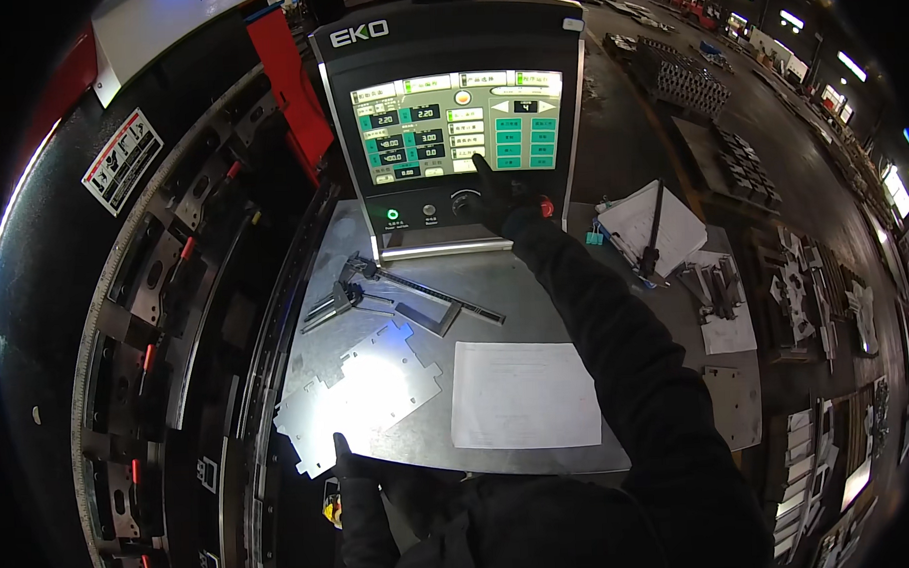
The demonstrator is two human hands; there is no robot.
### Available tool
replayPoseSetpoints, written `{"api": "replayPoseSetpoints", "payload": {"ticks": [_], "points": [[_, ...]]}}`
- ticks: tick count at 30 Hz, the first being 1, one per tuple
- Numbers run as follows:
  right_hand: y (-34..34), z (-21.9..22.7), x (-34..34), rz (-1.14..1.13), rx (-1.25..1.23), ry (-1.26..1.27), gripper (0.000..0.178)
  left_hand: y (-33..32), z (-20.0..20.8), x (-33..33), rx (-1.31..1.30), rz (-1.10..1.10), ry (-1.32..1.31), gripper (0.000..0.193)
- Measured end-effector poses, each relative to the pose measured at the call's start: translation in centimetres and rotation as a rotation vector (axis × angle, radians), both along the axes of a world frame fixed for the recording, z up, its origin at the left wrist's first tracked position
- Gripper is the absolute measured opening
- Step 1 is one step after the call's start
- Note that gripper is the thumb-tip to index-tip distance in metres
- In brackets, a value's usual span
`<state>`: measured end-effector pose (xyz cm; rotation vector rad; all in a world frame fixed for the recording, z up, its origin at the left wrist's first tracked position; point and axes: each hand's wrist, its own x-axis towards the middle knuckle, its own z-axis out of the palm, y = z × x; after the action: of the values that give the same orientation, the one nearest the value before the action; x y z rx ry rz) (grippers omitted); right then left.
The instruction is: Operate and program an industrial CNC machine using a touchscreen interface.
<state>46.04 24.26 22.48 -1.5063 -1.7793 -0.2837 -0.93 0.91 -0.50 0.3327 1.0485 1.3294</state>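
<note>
My right hand, in a black glove, reaches up to the lit touchscreen of a control console. Its index finger is stretched out and its tip is at the lower middle of the screen; the other fingers are hard to make out. My left hand, also gloved in black, is low at the table's near edge. One of its fingers points up over the near edge of a flat, notched sheet metal part; the rest blur into the dark. Beyond that part lie a caliper and a small metal angle piece.
A printed paper sheet lies on the metal table. Papers on a clipboard with a pen sit at the right, near small metal pieces. Left stands a large machine with red-handled clamps. Metal parts are stacked beyond the table.
</note>
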Motion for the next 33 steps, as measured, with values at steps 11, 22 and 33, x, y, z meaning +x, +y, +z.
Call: {"api": "replayPoseSetpoints", "payload": {"ticks": [11, 22, 33], "points": [[-0.5, 8.0, 2.6, -0.223, -0.215, 0.129, 0.080, 0.0, 1.4, 1.2, 0.109, -0.079, -0.049, 0.068], [-0.6, 6.6, 3.6, -0.204, -0.146, 0.131, 0.076, -0.4, 3.9, 2.9, 0.045, 0.075, -0.055, 0.056], [-1.4, 7.3, 2.1, -0.145, -0.151, 0.052, 0.075, -0.3, 2.1, 1.8, 0.061, 0.042, -0.042, 0.062]]}}
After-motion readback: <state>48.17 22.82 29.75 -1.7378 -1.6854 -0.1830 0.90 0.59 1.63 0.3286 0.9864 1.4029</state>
